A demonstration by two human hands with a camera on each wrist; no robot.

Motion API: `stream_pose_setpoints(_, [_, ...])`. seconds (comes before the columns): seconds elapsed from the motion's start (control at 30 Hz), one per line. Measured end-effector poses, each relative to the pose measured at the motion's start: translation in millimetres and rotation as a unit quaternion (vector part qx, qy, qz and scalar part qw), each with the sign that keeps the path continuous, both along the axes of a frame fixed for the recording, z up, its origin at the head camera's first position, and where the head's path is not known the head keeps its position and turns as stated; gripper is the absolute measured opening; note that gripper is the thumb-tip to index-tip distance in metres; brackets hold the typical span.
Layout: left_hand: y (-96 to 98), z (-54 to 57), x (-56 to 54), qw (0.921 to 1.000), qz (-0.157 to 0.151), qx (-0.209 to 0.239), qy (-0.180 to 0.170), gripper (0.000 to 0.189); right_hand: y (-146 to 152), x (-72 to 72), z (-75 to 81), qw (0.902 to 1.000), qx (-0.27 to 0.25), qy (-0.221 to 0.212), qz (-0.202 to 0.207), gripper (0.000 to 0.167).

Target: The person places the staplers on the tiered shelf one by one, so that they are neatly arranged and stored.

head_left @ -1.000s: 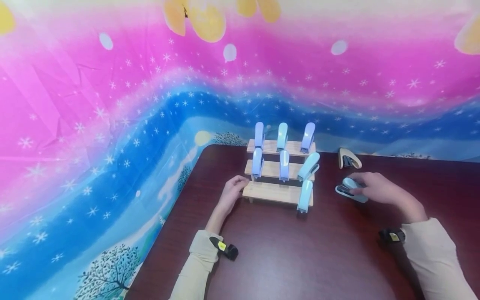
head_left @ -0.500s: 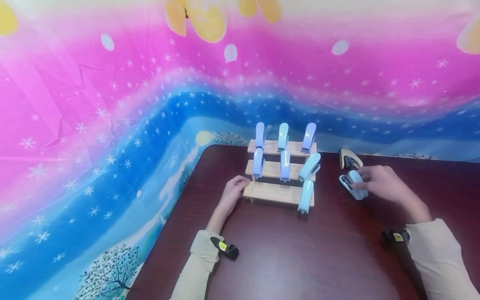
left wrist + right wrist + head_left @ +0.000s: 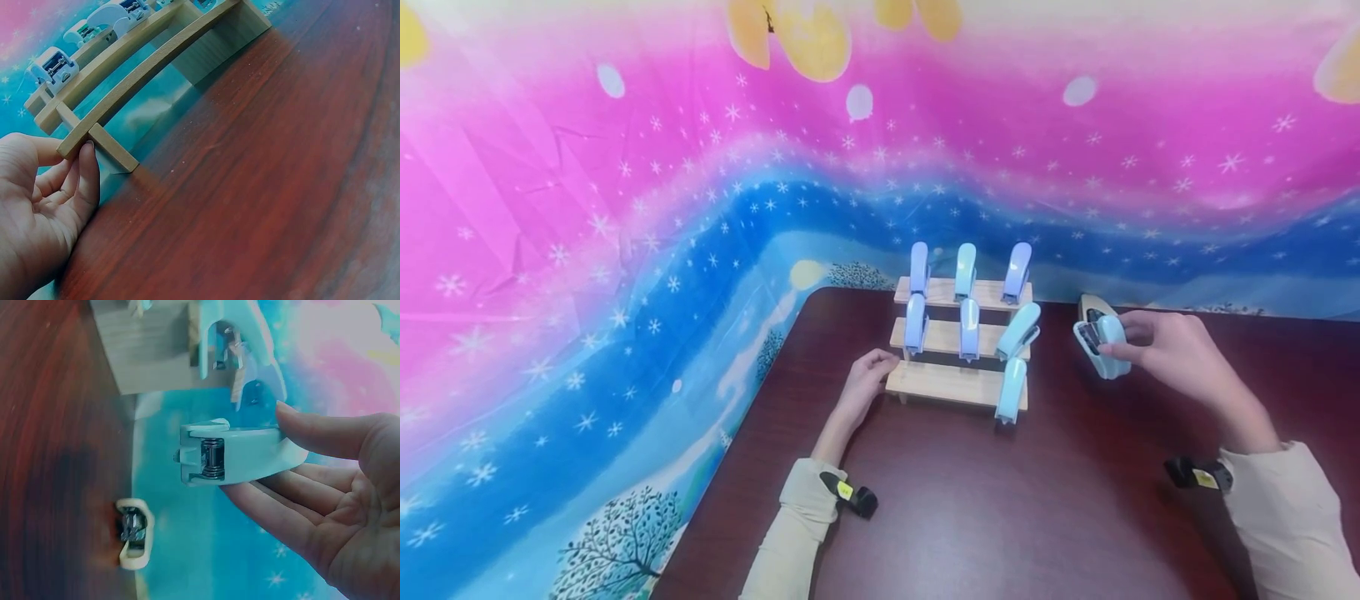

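Note:
My right hand [image 3: 1180,350] holds a light blue stapler [image 3: 1102,345] between thumb and fingers, up off the table to the right of the wooden rack. In the right wrist view that stapler [image 3: 250,454] lies lengthwise across the fingers, its metal spring facing the camera. My left hand [image 3: 863,387] pinches the left end of the lowest step of the three-step rack [image 3: 940,384]; the left wrist view shows thumb and fingertips at the end of that board [image 3: 112,106]. A light blue stapler [image 3: 1011,392] stands at the right of this step.
Several purple and light blue staplers stand on the upper steps, including a tilted light blue one [image 3: 1019,331]. A cream stapler [image 3: 145,534] lies on the dark red table [image 3: 940,500], partly hidden behind the held one in the head view. A patterned cloth [image 3: 700,208] hangs behind.
My right hand has raised the light blue stapler and moved it away toward the cream one, turning it more upright. The left hand stays at the rack.

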State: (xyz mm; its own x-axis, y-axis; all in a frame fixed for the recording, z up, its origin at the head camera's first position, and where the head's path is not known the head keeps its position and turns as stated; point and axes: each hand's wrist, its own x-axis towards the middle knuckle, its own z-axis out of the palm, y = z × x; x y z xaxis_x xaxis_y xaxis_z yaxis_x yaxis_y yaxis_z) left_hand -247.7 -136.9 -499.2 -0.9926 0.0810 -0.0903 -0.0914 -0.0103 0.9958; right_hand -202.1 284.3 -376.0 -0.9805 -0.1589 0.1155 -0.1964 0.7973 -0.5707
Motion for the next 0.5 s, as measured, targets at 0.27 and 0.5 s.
stream_pose_setpoints(0.27, [0.4, -1.3, 0.2, 1.0000, 0.000, 0.003, -0.004, 0.021, -8, 8.9, 9.6, 0.9998, -0.014, -0.002, -0.012, 0.061])
stream_pose_setpoints(0.5, [-1.6, -0.2, -2.2, 0.9999, -0.009, -0.002, -0.004, 0.023, -19, 19.1, 19.6, 0.9989, -0.033, 0.018, -0.026, 0.058])
